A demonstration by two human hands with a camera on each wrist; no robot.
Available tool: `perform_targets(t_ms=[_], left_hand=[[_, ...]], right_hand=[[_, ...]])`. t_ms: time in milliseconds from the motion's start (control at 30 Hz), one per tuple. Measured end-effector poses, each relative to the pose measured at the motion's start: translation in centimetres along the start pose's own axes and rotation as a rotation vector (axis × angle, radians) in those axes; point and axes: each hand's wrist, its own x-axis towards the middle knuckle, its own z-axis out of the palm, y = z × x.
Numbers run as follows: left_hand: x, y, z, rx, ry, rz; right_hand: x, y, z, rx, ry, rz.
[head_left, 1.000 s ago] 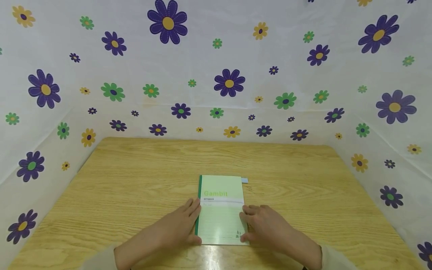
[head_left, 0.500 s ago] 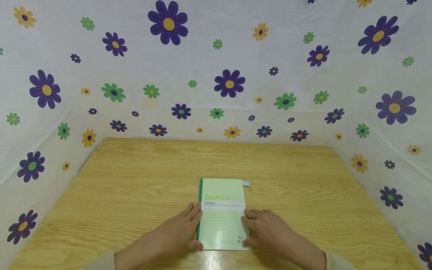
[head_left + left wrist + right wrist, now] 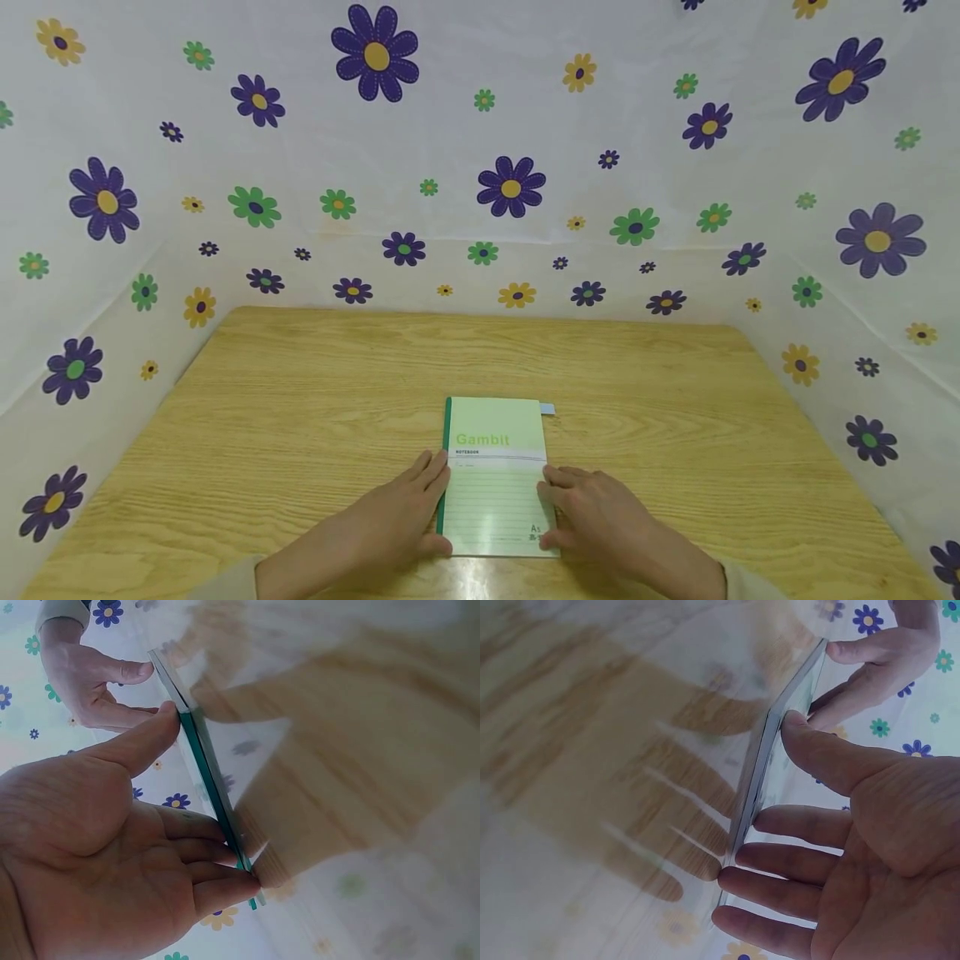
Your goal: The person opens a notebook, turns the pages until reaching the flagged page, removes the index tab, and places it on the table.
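Observation:
A pale green notebook (image 3: 495, 500) with "Gambit" on its cover and a dark green spine lies on the wooden table. From its top right edge sticks a small light blue tab (image 3: 547, 409). My left hand (image 3: 397, 512) touches the spine side with thumb and fingertips, its fingers extended. Against the opposite long edge rest the thumb and fingers of my right hand (image 3: 600, 508), also extended. The left wrist view has the green-spined edge of the notebook (image 3: 202, 765) beside the fingertips; the right wrist view has the pale page edge (image 3: 761, 765).
The wood-grain table (image 3: 300, 375) is glossy and reflects the hands. A white cloth with purple, green and yellow flowers (image 3: 420, 150) surrounds it at the back and both sides.
The notebook and both hands have shifted slightly toward the person since the first frame. Between half a second ago and now they stay almost still.

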Motion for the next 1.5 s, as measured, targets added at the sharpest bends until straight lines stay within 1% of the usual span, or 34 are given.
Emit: perform_targets(t_ms=[100, 167, 367, 500, 600, 767, 867, 1133, 1333, 1500], left_hand=[[0.0, 0.1, 0.0, -0.004, -0.002, -0.002], [0.0, 0.1, 0.0, -0.009, -0.006, -0.003], [0.0, 0.1, 0.0, 0.001, -0.008, 0.004], [-0.1, 0.1, -0.1, -0.006, -0.009, -0.004], [-0.1, 0.2, -0.1, -0.005, -0.008, -0.004], [-0.1, 0.2, -0.2, 0.015, -0.007, 0.007], [0.0, 0.1, -0.3, 0.008, -0.008, 0.005], [-0.1, 0.1, -0.4, -0.026, 0.007, 0.005], [-0.1, 0.1, -0.3, -0.027, 0.017, 0.010], [-0.1, 0.1, -0.3, -0.019, 0.026, 0.015]], right_hand=[[-0.1, 0.0, 0.0, 0.018, 0.005, 0.004], [-0.2, -0.1, 0.0, 0.052, -0.002, 0.024], [-0.5, -0.4, 0.4, 0.220, -0.016, 0.131], [-0.3, -0.4, 0.6, 0.290, -0.020, 0.190], [-0.2, -0.3, 0.7, 0.323, -0.020, 0.212], [0.0, 0.1, 1.0, 0.339, -0.019, 0.235], [0.1, 0.3, 1.1, 0.358, -0.022, 0.245], [0.1, 0.5, 1.1, 0.414, -0.011, 0.232], [-0.1, 0.6, 0.9, 0.531, 0.006, 0.255], [-0.2, 0.6, 0.7, 0.624, 0.058, 0.269]])
